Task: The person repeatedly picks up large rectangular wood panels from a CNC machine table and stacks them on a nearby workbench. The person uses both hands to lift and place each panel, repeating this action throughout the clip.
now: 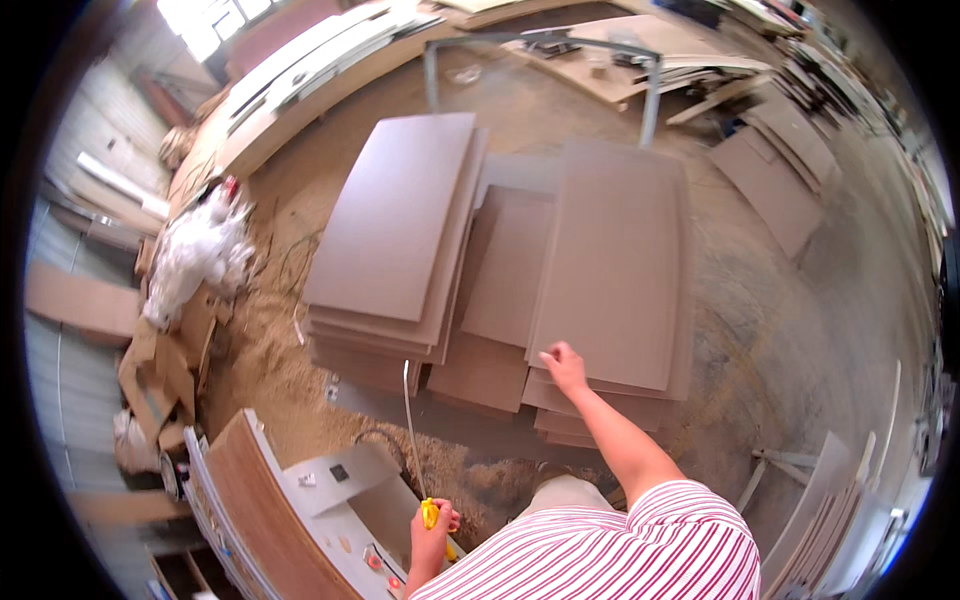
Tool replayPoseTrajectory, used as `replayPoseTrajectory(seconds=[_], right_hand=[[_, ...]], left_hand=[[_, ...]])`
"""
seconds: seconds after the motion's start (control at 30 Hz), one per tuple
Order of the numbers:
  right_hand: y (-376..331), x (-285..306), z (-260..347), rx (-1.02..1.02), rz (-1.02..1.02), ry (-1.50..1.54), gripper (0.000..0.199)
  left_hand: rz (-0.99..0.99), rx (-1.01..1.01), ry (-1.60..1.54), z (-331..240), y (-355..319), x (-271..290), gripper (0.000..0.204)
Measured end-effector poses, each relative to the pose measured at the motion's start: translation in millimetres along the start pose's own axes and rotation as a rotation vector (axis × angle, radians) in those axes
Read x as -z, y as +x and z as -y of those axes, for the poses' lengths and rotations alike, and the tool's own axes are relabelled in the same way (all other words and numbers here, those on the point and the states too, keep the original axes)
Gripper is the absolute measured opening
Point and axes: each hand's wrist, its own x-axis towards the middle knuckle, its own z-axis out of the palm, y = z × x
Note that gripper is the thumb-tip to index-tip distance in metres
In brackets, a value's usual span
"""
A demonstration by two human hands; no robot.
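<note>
My left hand (pixel 432 530) is closed around a yellow-handled tool (pixel 430 513) at the bottom. A long, thin, slightly bent pale rod rises from it toward the panel stacks. My right hand (pixel 566 367) is at the near edge of a brown board (pixel 610 270), the top one of the right stack. Its fingers are curled, and anything between them is hidden. To the left stands another stack with a shiny brown board (pixel 395 215) on top. Lower brown boards (pixel 510 265) lie between the two stacks.
A grey metal frame (pixel 545 40) rises behind the stacks. White plastic wrapping (pixel 205 245) and cardboard (pixel 155 375) lie at the left. Near my left hand stands a white-topped piece with a brown side (pixel 270 490). More boards (pixel 780 165) lean at the right. Sawdust (pixel 270 360) covers part of the floor.
</note>
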Motion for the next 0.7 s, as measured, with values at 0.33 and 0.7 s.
replayPoseTrajectory(seconds=[0.33,0.7], right_hand=[[104,-227,160,0.761,0.312,-0.718,0.062],[145,-190,144,0.858,0.233,-1.058,0.053]], left_hand=[[-0.283,0.176,-0.046,44,-27,27,0.022],[-0.409,0.288,-0.132,53,-46,24,0.020]])
